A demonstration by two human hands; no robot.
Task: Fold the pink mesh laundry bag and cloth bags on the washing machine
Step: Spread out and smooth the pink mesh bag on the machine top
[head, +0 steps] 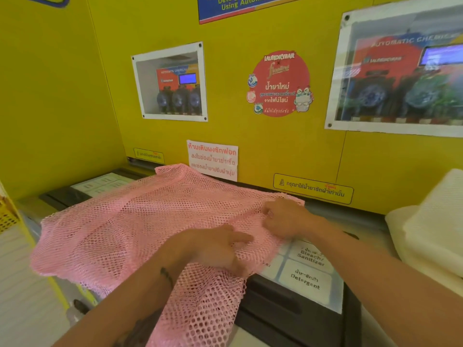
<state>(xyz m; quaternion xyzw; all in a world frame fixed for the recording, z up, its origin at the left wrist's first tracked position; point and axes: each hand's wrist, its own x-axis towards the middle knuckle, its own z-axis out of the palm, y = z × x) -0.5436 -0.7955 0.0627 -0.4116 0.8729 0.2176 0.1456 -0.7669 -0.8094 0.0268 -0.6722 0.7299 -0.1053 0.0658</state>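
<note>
A pink mesh laundry bag (120, 226) lies spread across the top of the washing machine (298, 314), with one part hanging over the front edge. My left hand (213, 246) rests on the bag near its right side, fingers pinching the mesh. My right hand (285, 216) lies on the bag's far right corner, fingers curled into the mesh. A stack of white cloth bags (431, 226) sits at the right edge.
A yellow wall (275, 151) with stickers and two windowed panels stands right behind the machine. The machine's detergent drawer with white labels (305, 274) shows under my right forearm. A yellow perforated object (7, 216) is at the far left.
</note>
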